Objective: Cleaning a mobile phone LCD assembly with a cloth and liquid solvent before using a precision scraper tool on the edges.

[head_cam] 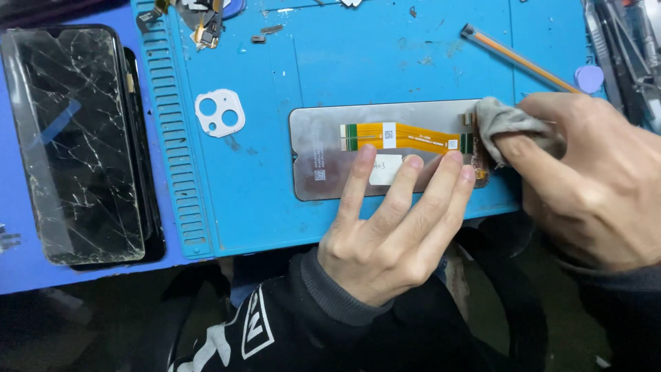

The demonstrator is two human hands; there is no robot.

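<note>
Grey cloth (506, 127), pinched in the right hand (592, 182), rubs the display panel's (323, 148) right end near the blue mat's (275, 207) front edge. Left hand (385, 227), fingers spread flat, pins it; press lightly beside the orange flex cable (413, 138).

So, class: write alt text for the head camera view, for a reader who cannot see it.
A left hand presses a phone display panel flat on a blue work mat while the right hand rubs its end with a grey cloth. A cracked phone screen lies at left.
</note>
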